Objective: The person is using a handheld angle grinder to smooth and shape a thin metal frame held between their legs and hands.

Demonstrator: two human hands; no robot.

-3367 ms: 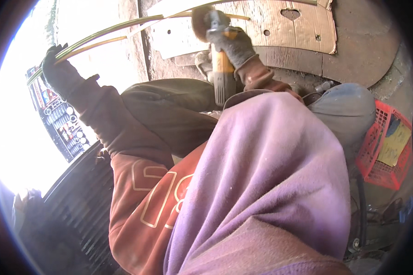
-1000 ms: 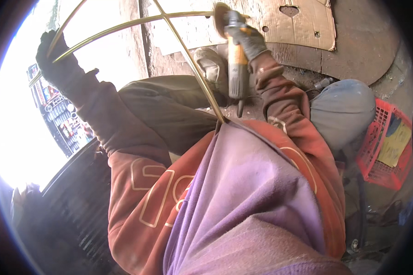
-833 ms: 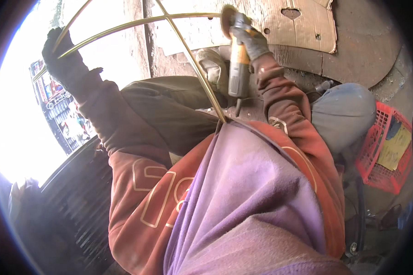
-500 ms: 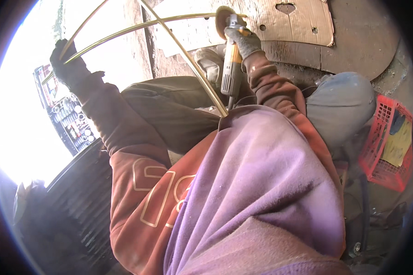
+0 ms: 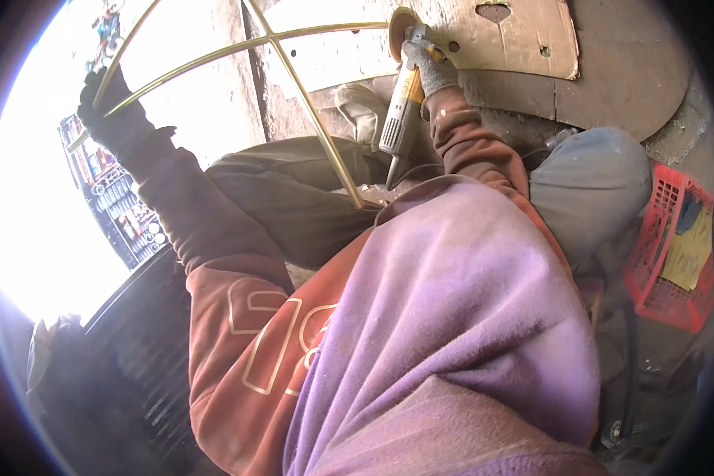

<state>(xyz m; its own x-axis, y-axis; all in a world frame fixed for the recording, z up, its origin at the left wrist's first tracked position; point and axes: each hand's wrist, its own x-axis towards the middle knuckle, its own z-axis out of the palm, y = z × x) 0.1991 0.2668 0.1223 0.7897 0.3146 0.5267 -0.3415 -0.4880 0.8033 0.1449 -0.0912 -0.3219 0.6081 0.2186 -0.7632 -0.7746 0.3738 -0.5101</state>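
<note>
My left hand, in a dark glove, is closed round the left part of a gold-coloured metal rod frame. Its rods cross near the top, and one slants down to end above my left leg. In a grey glove, my right hand grips the head end of a yellow and grey angle grinder. The brown disc faces left, at the right end of the frame's crosswise rod. Whether disc and rod touch, I cannot tell. The grinder's tail points down toward my lap.
A cardboard sheet with holes lies ahead, over a brown board. At far right stands a red plastic basket with a yellow item inside. A case of sockets and tools lies on the left, beside glaring light. My legs are folded in front.
My left hand and the rod frame have shifted left, the slanting rod's lower end too. My right hand and the grinder have moved slightly right, the disc now at the crosswise rod's end.
</note>
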